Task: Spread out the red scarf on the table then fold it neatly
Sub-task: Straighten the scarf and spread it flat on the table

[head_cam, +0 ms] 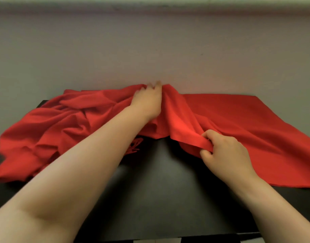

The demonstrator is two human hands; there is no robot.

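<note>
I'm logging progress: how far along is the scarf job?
Done: the scarf's right part lies flat on the table. In hand: the left hand grips the far edge, the right hand pinches the near edge. Left: the bunched left part, then all folding.

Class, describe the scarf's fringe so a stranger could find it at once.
Start at the black table. The red scarf lies along its far side. The fringe peeks out beside the left forearm, at the crumpled half's near edge: loose red strands, unlike the plain cloth around it.
</note>
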